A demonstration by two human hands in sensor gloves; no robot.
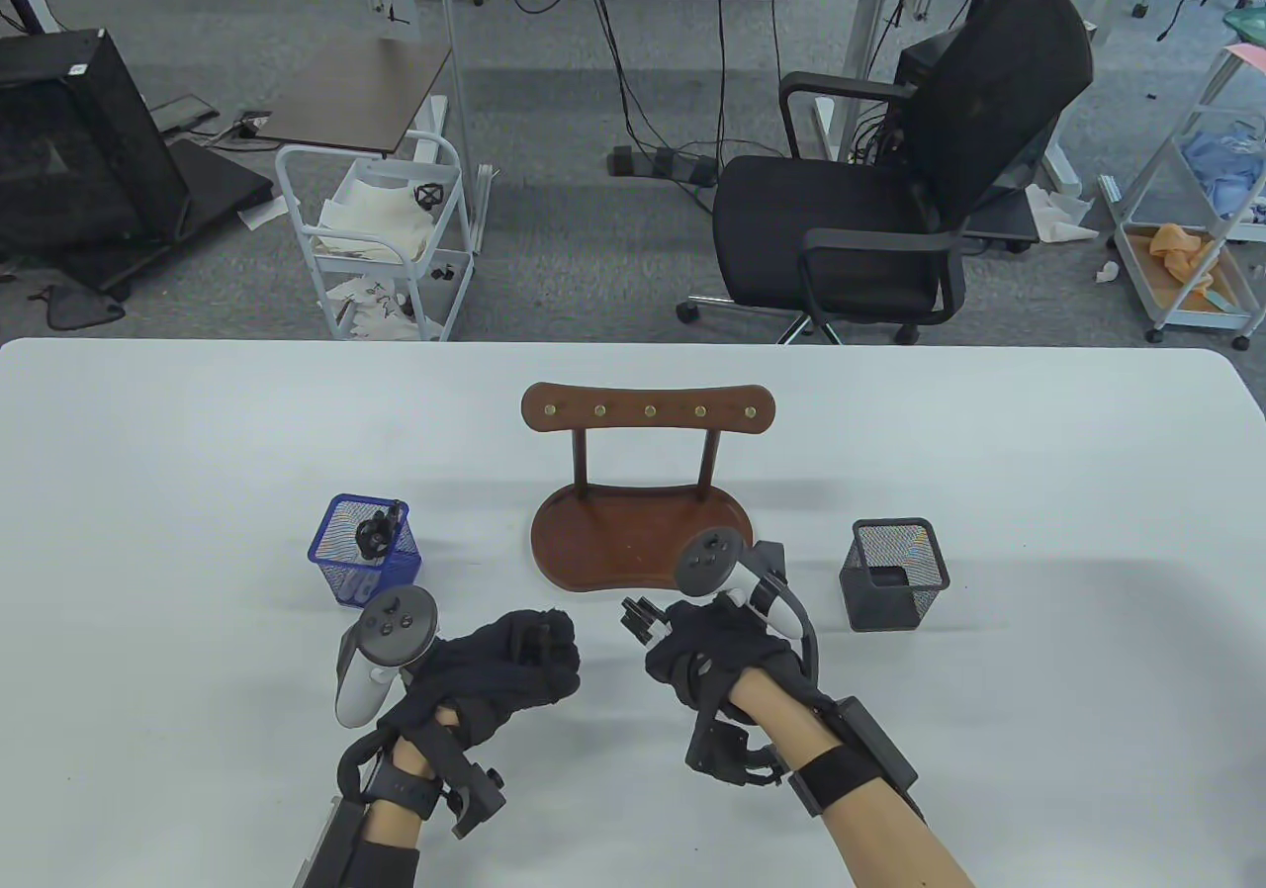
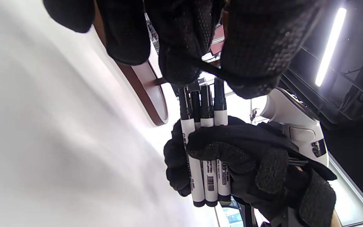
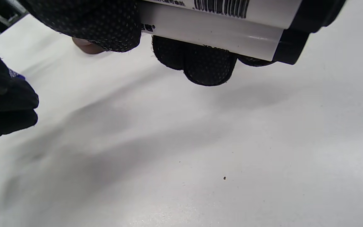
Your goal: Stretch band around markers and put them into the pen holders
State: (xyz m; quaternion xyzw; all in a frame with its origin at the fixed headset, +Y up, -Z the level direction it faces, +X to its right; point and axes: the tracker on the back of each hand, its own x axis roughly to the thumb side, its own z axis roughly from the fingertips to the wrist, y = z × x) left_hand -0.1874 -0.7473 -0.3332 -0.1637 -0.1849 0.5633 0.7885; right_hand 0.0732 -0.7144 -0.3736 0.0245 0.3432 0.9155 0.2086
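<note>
My right hand [image 1: 692, 656] grips a bundle of several white markers with black caps [image 2: 205, 148]; the caps [image 1: 638, 617] stick out to the left, toward my left hand. My left hand [image 1: 539, 659] is curled into a fist just left of the caps. In the left wrist view its fingers [image 2: 184, 37] hold a thin black band [image 2: 214, 71] stretched just above the marker caps. The marker barrel [image 3: 216, 30] fills the top of the right wrist view. A blue mesh pen holder [image 1: 341, 572] at the left holds a black-capped bundle [image 1: 376, 532]. At the right stands a black mesh pen holder [image 1: 895, 591].
A brown wooden stand [image 1: 633, 542] with a peg rail [image 1: 648, 410] sits just behind my hands, between the two holders. The white table [image 1: 198, 453] spreads to both sides. Beyond its far edge stand an office chair [image 1: 890, 176] and a white cart [image 1: 376, 235].
</note>
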